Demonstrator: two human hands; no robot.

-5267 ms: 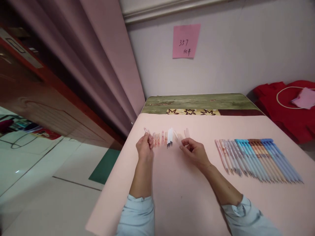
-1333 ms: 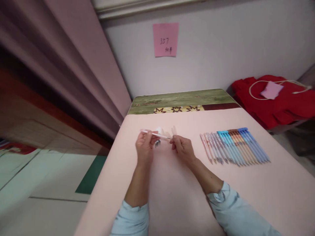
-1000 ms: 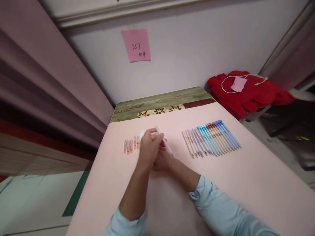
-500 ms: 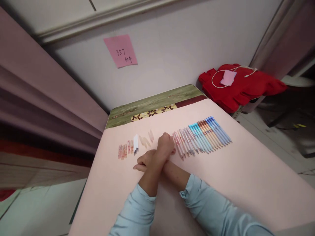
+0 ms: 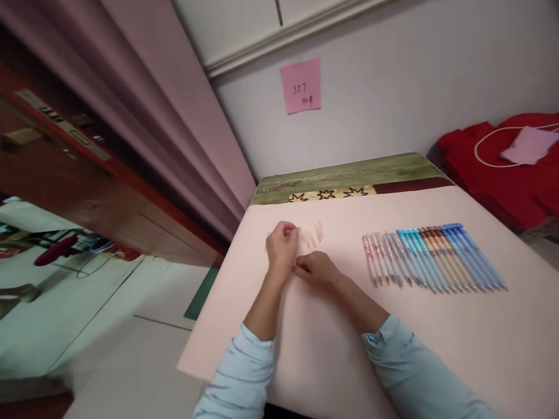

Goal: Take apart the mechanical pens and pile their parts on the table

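My left hand (image 5: 282, 249) is closed in a pinch over the left part of the pink tabletop. It covers most of the pieces lying there, and what its fingertips hold, if anything, is hidden. Close by on the right, my right hand (image 5: 318, 269) has its fingers curled together low over the table, and I cannot make out anything in them. Just beyond both hands lie a few small pale translucent pieces (image 5: 310, 239). Farther right is a neat row of pens: pink-and-clear ones (image 5: 386, 259), light blue ones (image 5: 421, 259), brown-topped ones (image 5: 448, 259) and darker blue ones (image 5: 474, 259).
The pink table cover (image 5: 332, 337) stops short of the green wood-patterned far edge (image 5: 358, 173). A pink note (image 5: 301, 86) is stuck on the wall behind. Red cloth (image 5: 489, 180) with a white cable lies at the right. A curtain (image 5: 183, 87) hangs at the left.
The view has turned left. My forearms have uncrossed: my left hand has moved from beside the pens to the small pieces at the left, and my right hand is now on its right.
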